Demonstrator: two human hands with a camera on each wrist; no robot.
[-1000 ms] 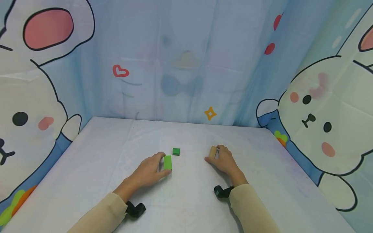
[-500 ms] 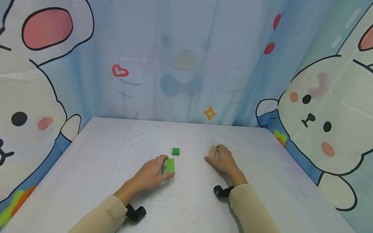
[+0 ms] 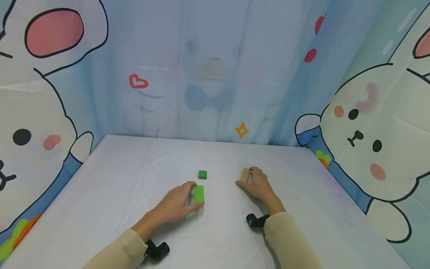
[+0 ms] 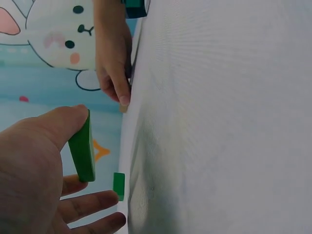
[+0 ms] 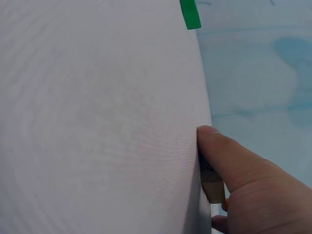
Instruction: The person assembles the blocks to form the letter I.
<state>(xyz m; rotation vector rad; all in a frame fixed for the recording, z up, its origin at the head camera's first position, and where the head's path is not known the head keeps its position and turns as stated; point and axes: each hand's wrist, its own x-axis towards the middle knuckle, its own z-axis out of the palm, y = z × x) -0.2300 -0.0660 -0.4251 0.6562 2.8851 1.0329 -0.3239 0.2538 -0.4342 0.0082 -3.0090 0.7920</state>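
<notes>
In the head view my left hand (image 3: 177, 203) pinches a bright green rectangular block (image 3: 199, 194) by its two ends, thumb at the near end. The left wrist view shows this green block (image 4: 83, 149) held between thumb and finger, the other fingers spread below. My right hand (image 3: 258, 185) grips a plain wooden block (image 3: 245, 175) at the right of the table. Seen from the right wrist, that wooden block (image 5: 213, 187) lies low at the tabletop, partly hidden by the thumb. A smaller dark green block (image 3: 203, 175) rests on the table just beyond the left hand.
A white cloth covers the table (image 3: 134, 175). Blue curtains (image 3: 215, 74) printed with cartoon bears or rabbits stand behind and along both sides. Black wrist cameras (image 3: 158, 251) sit at both cuffs.
My left hand has moved a little right and toward me with the bright green block. The right hand, the wooden block and the small green block stay put.
</notes>
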